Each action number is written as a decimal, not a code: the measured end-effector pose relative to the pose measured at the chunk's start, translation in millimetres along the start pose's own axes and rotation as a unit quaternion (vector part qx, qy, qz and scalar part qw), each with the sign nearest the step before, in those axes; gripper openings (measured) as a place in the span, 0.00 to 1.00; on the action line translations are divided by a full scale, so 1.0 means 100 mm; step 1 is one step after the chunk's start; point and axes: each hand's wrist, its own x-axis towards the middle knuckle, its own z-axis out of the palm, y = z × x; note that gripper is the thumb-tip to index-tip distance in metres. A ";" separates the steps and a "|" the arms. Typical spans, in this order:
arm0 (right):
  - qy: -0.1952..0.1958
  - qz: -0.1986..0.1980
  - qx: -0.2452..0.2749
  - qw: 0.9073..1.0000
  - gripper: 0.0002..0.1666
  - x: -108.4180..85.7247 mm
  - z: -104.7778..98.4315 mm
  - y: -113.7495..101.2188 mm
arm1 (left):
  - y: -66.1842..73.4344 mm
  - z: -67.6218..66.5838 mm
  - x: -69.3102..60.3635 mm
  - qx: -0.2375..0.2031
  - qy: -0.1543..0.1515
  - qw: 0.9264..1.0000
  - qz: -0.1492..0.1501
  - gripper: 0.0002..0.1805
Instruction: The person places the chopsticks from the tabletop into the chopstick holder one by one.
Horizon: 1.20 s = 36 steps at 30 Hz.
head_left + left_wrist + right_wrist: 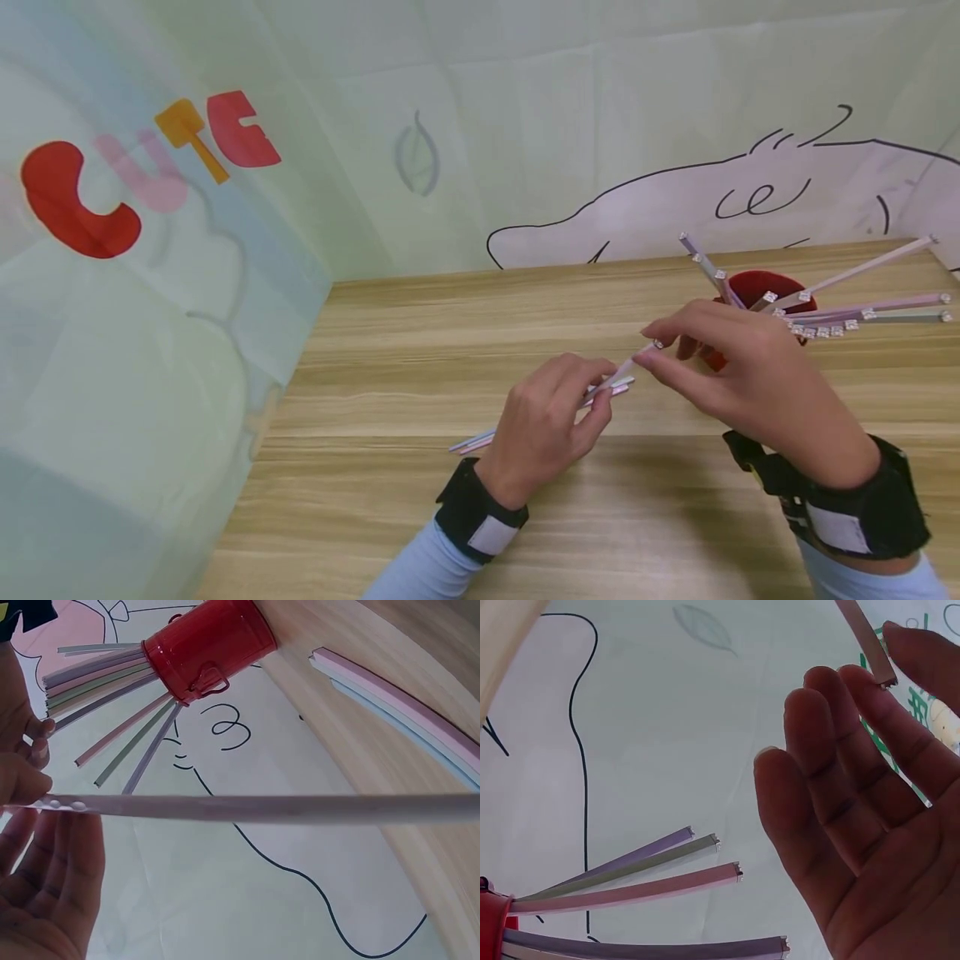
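My left hand (551, 412) pinches a slim pale pink stick (621, 371) between thumb and fingers. Its upper end carries a small clear gem, and there the thumb and forefinger of my right hand (738, 358) pinch it too. In the left wrist view the same stick (285, 808) runs across the picture and out at the right edge. From the right wrist view, its gemmed end (877, 656) lies between thumb and forefinger, the other fingers spread loosely. Two more sticks (472, 442), one blue and one pink, lie on the table under my left hand.
Behind my right hand stands a red bucket (768, 287) with small side handles. Several pastel gem-tipped sticks (873, 308) fan out from it. The wood-grain table (390, 350) meets a printed cloth backdrop (525, 150) at the back and left.
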 end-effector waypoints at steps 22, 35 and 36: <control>0.020 -0.028 0.048 0.998 0.26 0.01 0.02 -0.02 | 0.03 0.01 0.00 -0.007 0.000 1.000 0.003 0.12; 0.186 0.020 0.119 0.975 0.20 -0.01 -0.07 -0.09 | 0.01 0.04 -0.03 0.017 -0.006 1.000 -0.009 0.08; 0.206 0.022 0.134 0.969 0.18 -0.01 -0.07 -0.10 | 0.00 0.04 -0.03 0.016 -0.007 1.000 -0.011 0.08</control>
